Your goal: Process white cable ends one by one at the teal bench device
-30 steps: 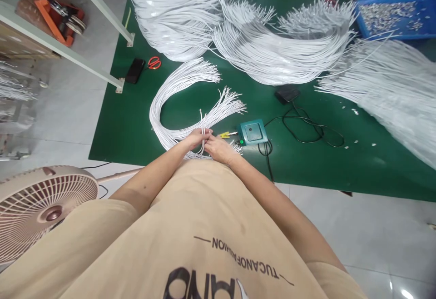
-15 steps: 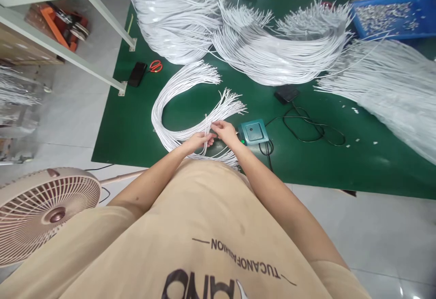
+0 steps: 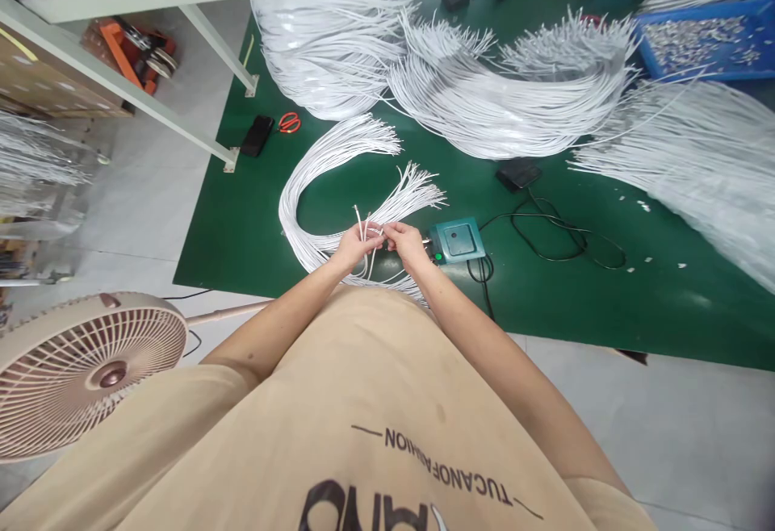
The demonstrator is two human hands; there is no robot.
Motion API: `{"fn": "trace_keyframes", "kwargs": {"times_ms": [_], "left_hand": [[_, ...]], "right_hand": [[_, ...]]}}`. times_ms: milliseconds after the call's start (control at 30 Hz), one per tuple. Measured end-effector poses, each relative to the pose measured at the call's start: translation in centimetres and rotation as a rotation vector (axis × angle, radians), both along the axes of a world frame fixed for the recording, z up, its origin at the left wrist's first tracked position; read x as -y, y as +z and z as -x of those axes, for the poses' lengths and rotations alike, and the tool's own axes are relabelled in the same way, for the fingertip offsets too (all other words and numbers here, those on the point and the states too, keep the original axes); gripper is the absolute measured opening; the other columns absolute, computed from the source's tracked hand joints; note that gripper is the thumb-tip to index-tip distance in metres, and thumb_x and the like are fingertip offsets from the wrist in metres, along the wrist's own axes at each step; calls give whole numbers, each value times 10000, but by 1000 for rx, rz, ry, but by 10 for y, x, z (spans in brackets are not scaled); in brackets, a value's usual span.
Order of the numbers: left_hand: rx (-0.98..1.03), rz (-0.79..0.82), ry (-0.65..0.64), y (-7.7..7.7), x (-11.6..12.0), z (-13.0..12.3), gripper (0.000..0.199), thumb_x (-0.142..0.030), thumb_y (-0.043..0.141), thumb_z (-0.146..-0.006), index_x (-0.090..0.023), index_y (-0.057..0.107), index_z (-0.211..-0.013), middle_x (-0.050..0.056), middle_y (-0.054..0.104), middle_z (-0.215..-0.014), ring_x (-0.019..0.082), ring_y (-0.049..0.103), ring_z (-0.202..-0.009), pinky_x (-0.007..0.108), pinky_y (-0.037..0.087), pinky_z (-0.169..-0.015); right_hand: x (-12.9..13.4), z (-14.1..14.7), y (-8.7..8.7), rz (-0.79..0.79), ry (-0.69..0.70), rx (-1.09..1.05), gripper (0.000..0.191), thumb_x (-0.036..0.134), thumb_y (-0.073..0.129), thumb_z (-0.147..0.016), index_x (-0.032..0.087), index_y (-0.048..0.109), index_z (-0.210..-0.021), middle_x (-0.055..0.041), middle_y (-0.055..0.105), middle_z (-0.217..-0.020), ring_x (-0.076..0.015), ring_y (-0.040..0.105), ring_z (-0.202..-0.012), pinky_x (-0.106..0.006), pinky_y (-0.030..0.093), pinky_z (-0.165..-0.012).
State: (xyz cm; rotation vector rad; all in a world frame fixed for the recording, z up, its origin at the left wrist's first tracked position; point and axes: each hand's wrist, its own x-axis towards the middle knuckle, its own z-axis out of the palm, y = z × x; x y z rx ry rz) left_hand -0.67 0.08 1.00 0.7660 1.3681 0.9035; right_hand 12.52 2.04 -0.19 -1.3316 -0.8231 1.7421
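My left hand (image 3: 357, 247) is closed around a few white cables (image 3: 362, 224), whose ends stick up above the fingers. Close beside it, my right hand (image 3: 404, 242) pinches at the tip of a white cable between thumb and forefinger. The exact end in that pinch is too small to make out. Behind both hands a bundle of white cables (image 3: 294, 196) lies curved in a C on the green table. A small teal device (image 3: 457, 240) with a green button sits just right of my right hand. More cable ends lie under my wrists, partly hidden.
Larger heaps of white cables (image 3: 484, 115) cover the back of the table (image 3: 545, 289). A blue tray (image 3: 714, 71) of small metal parts stands back right. Red-handled scissors (image 3: 289, 123) and a black phone-like object (image 3: 257, 135) lie left. A fan (image 3: 109, 374) stands at lower left.
My right hand has come down slightly from the raised cable to a pinch level with my left hand. Cable ends now lean apart above my left hand. The whole view has shifted a little.
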Motion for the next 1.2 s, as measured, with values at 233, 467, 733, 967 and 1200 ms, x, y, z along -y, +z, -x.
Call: {"fn": "trace_keyframes", "kwargs": {"times_ms": [233,467,733,967,1200], "left_hand": [[-79,-13,-31,10,-2,-1,496,-275,798,-615,-132,534,-1011,-1,651,-693,115,624,-606,214,340,-541],[-80,-44,-86,17,0,-4,586,-271,805,-620,-129,524,-1115,-34,615,-666,110,614,-620,236,396,-610],[-37,-62,-31,13,1,-2,622,-316,806,-618,-131,523,-1141,-41,592,-688,98,596,-628,238,400,-624],[-64,-96,6,9,1,-2,617,-329,794,-622,-132,535,-1146,-45,566,-686,83,545,-607,235,374,-610],[-88,-163,-68,5,0,1,578,-313,755,-662,-161,587,-1194,-45,526,-702,70,451,-613,231,367,-648]], "right_hand": [[0,-3,8,209,-52,-245,182,255,637,-604,179,492,-523,78,412,-465,-43,323,-437,-208,287,-455],[-11,-6,19,254,8,-297,208,344,597,-751,146,647,-713,78,398,-448,-57,329,-412,-217,349,-460],[-1,-8,15,243,-10,-383,248,370,751,-725,150,638,-726,31,599,-593,-64,524,-522,-211,465,-586],[4,-7,12,191,-77,-358,273,395,788,-665,159,665,-730,26,631,-642,-54,531,-558,-192,459,-588],[3,-4,11,162,-94,-273,208,263,801,-567,150,687,-700,12,665,-665,-55,561,-600,-201,474,-648]]}}
